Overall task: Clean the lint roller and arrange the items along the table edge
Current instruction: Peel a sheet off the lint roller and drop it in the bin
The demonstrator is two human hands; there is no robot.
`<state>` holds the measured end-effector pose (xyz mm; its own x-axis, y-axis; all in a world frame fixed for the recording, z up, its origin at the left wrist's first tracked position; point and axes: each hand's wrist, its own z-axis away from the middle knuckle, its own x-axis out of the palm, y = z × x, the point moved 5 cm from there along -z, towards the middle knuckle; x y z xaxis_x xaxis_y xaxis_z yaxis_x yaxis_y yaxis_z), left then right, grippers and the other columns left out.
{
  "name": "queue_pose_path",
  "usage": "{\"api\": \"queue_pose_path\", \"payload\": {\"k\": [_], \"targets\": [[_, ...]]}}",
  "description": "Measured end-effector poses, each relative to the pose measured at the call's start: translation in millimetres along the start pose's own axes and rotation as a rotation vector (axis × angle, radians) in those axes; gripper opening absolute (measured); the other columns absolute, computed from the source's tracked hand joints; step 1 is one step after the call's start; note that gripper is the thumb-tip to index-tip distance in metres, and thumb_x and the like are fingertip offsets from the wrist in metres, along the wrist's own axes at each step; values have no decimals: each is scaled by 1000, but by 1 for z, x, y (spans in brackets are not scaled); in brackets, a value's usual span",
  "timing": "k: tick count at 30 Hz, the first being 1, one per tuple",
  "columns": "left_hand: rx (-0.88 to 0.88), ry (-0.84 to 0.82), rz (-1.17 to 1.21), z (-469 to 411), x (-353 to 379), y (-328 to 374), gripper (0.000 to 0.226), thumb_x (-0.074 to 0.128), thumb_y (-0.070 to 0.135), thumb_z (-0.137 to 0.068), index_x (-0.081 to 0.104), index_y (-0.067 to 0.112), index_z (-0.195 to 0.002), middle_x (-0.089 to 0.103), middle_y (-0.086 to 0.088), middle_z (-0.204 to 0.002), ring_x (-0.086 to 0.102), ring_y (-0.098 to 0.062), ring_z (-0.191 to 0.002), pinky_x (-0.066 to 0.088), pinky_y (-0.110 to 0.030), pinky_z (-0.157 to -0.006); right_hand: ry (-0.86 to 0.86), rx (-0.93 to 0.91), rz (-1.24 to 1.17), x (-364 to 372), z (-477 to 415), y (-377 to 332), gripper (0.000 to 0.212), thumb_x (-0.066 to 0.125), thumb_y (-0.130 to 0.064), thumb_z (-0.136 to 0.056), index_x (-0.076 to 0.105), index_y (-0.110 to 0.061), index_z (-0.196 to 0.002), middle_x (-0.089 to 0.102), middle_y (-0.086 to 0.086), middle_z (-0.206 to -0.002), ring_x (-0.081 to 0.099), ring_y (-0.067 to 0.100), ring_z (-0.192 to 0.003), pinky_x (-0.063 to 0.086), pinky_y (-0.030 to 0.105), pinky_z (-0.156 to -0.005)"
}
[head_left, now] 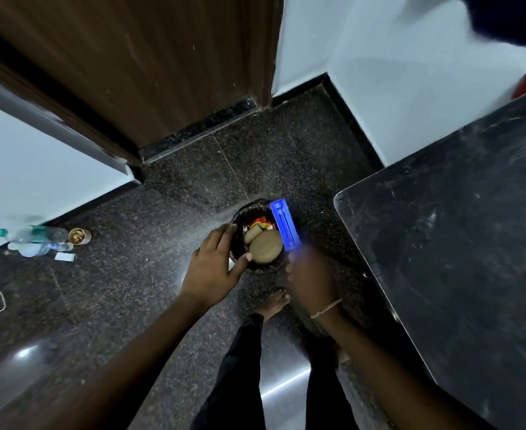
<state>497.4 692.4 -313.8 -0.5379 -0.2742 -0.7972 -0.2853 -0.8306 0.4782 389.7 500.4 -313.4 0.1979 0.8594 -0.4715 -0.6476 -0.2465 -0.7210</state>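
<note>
blue lint roller point(283, 225) gripped in blurred right hand point(309, 282) over full black waste bin point(240, 218); left hand point(213, 265) fingers spread beside rim; dark table point(457, 243) right.

Dark speckled granite floor point(131, 305), glossy, bright light reflections low in view. Brown wooden door point(150, 63) at top, black stone threshold point(199, 125) under it. Pale walls point(379, 72) both sides, black skirting along bottom. Dark scuffed table top point(472, 243) at right, corner rounded. Plastic bottles point(29, 240) by left wall.
</note>
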Motion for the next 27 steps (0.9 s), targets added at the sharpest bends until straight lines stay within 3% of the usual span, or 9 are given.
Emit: {"api": "queue_pose_path", "payload": {"k": [2, 7, 16, 27], "targets": [[38, 27, -41, 10, -22, 13, 77, 41, 66, -97, 30, 21, -159, 32, -2, -166, 32, -24, -154, 40, -48, -118, -2, -15, -9, -7, 15, -20, 11, 50, -18, -101, 57, -10, -102, 62, -6, -75, 63, 24, -72, 54, 54, -79], [127, 102, -100, 27, -76, 57, 77, 34, 67, -99, 21, 24, -162, 18, 2, -172, 14, -22, -160, 27, -48, -124, 47, -98, -12, -36, 44, -69, 16, 48, -22, -103, 58, -9, -106, 70, 15, -90, 66, 37, -82, 53, 53, -80], [261, 162, -172, 54, -135, 135, 75, 34, 65, -102, 16, 26, -163, 11, 5, -173, 4, -19, -162, 24, -52, -127, 188, -179, -9, -106, 92, -116, 17, 48, -25, -103, 57, -12, -107, 70, 8, -91, 66, 32, -81, 54, 51, -80], [507, 73, -220, 75, -121, 251, 78, 35, 69, -99, 15, 30, -163, 9, 7, -173, 2, -17, -162, 24, -53, -127, 417, -99, -133, -196, 170, -75, 14, 49, -23, -103, 59, -13, -104, 71, -2, -82, 69, 16, -71, 56, 33, -76]]}}
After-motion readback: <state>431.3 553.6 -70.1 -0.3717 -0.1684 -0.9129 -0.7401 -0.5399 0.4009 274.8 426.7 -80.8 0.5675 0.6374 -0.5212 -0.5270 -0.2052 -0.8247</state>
